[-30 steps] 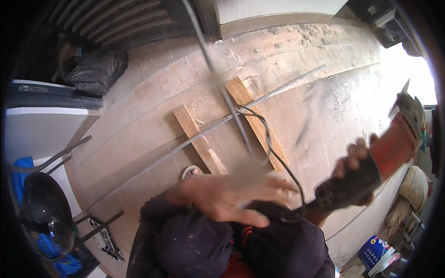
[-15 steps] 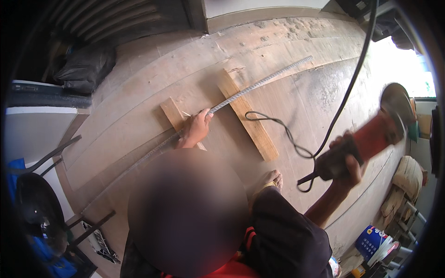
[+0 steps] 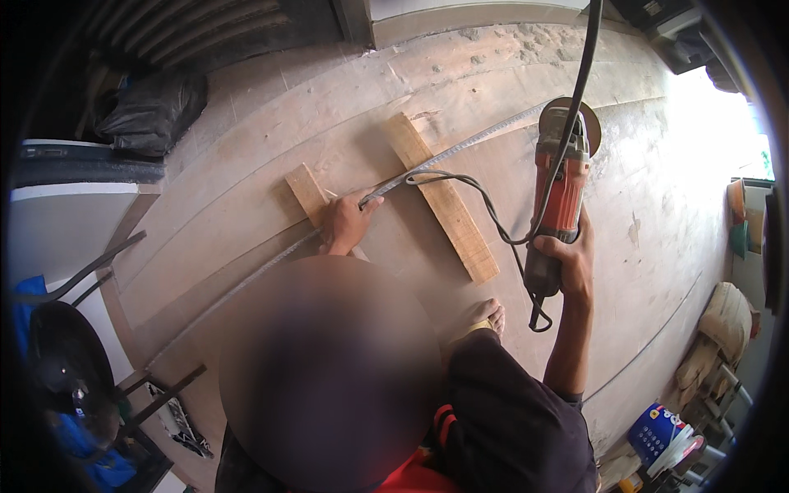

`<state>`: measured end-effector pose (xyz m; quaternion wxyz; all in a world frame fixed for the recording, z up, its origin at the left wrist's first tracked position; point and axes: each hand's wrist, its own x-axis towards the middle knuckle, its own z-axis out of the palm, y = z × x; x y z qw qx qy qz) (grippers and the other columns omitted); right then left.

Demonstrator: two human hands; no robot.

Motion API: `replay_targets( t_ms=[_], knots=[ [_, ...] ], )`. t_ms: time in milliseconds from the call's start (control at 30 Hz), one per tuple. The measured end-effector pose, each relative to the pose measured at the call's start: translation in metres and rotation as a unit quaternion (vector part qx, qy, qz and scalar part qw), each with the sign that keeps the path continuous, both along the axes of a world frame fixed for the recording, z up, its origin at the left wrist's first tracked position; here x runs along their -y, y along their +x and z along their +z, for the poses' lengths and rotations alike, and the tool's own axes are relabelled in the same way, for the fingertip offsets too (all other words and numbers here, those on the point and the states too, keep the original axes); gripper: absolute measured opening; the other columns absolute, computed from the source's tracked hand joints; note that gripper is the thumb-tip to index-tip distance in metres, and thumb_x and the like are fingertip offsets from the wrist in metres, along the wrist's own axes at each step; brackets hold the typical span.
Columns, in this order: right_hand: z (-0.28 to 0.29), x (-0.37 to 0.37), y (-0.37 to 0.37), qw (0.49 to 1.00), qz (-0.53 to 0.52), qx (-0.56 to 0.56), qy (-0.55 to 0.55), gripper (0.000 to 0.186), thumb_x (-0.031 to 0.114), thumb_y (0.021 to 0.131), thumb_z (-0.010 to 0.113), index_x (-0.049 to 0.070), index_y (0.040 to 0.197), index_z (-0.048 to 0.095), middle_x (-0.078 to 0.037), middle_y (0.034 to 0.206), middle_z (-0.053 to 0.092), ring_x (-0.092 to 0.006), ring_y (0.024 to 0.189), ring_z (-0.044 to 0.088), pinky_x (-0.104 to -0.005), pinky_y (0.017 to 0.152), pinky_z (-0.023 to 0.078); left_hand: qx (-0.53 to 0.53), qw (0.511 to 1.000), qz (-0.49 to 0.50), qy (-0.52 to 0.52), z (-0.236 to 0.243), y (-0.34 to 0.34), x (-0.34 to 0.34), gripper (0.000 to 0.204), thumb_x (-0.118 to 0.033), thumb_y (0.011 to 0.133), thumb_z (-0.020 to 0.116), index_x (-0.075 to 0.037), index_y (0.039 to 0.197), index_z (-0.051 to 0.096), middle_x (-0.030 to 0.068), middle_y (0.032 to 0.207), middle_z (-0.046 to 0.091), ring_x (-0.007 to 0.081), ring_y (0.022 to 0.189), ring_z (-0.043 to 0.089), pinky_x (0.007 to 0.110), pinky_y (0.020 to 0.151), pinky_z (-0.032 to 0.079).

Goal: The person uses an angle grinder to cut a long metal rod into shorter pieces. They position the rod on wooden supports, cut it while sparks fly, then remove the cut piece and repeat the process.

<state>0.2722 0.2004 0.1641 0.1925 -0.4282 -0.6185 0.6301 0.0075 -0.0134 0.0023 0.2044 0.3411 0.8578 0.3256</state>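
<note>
My left hand (image 3: 348,220) is closed round a long ribbed steel rebar (image 3: 470,143), between two wooden blocks. The bar runs diagonally from lower left to upper right, across the longer wooden block (image 3: 450,215) and the shorter wooden block (image 3: 306,192). In my right hand (image 3: 574,261) is a red and black angle grinder (image 3: 560,191), held by its rear body with the thumb across it. Its round disc (image 3: 591,130) points away from me, near the bar's far end; I cannot tell whether they touch. The black power cord (image 3: 491,201) loops over the longer block.
My bare foot (image 3: 488,315) is on the dusty floor (image 3: 633,271) near the longer block. A black bag (image 3: 156,113) lies at the far left, and a black round object (image 3: 70,361) at the near left. A blue bucket (image 3: 657,431) stands at the lower right.
The angle grinder has swung left and turned, so its disc now points toward the far side near the bar's end. The cord moved left with it. My left hand keeps its hold on the rebar.
</note>
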Motion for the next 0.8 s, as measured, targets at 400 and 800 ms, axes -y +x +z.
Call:
replay_targets(
  t_ms=[400,800],
  knots=[
    [0.025,0.035,-0.002,1.0,0.006,-0.013,-0.007,0.069,0.03,0.056,0.076,-0.005,0.11,0.052,-0.012,0.086,0.063,-0.0208,0.073,0.065,-0.0325,0.068,0.054,0.056,0.87,-0.418,0.254,0.055,0.123,-0.057,0.066,-0.012,0.072,0.065,-0.006,0.134,0.046,0.0172,0.133,0.049,0.036,0.131,0.04,0.046,0.109,0.032],
    [0.031,0.018,-0.011,0.993,-0.024,0.053,0.099,0.061,0.016,0.057,0.078,-0.002,0.11,0.054,-0.009,0.088,0.062,-0.0167,0.074,0.062,-0.0313,0.069,0.052,0.399,0.808,-0.412,0.134,0.074,0.114,0.022,0.035,-0.023,0.102,0.043,-0.004,0.127,0.056,0.0156,0.127,0.059,0.0253,0.122,0.055,0.037,0.104,0.04]
  ],
)
